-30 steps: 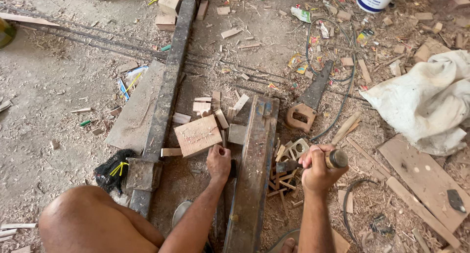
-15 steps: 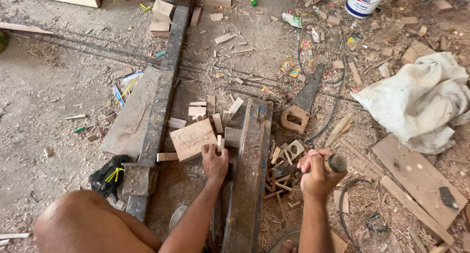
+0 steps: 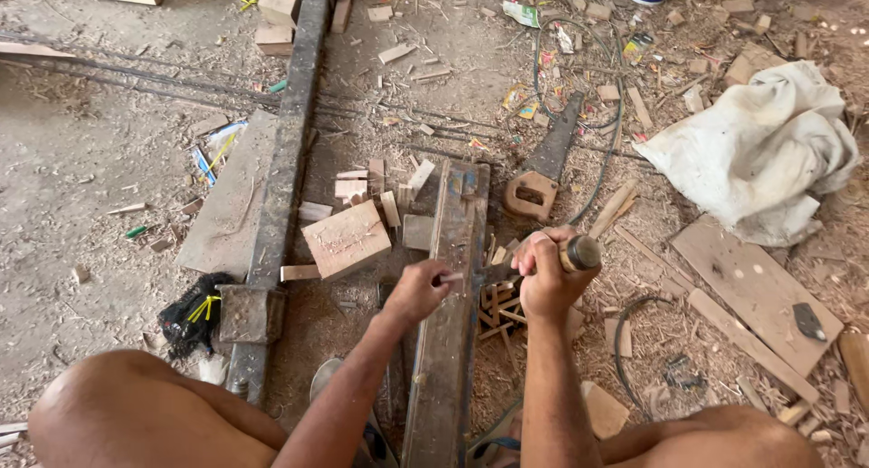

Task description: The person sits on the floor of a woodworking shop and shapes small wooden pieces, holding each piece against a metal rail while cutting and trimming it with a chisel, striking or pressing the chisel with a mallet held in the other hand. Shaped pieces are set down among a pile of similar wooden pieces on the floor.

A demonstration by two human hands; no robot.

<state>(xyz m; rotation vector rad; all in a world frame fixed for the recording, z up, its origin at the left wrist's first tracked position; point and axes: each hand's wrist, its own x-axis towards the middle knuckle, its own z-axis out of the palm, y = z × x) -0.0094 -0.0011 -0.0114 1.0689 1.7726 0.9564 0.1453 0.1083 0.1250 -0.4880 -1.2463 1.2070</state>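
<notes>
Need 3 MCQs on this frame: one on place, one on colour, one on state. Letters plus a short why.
1. Where does the handsaw lie?
A. Beyond the right hand, right of the upright plank
B. On the white cloth
C. Left of the long metal beam

2. What colour is the crumpled cloth at right?
A. Blue
B. White
C. Red

3. What is the right hand doing?
A. Lying flat on the ground
B. Hanging open, holding nothing
C. Closed around a tool handle

Answers:
1 A: the saw lies on the floor just past the right hand, beside the plank.
2 B: the cloth is plainly off-white.
3 C: fingers wrap the handle, its dark rounded end sticking out; the left hand rests at the plank.
</notes>
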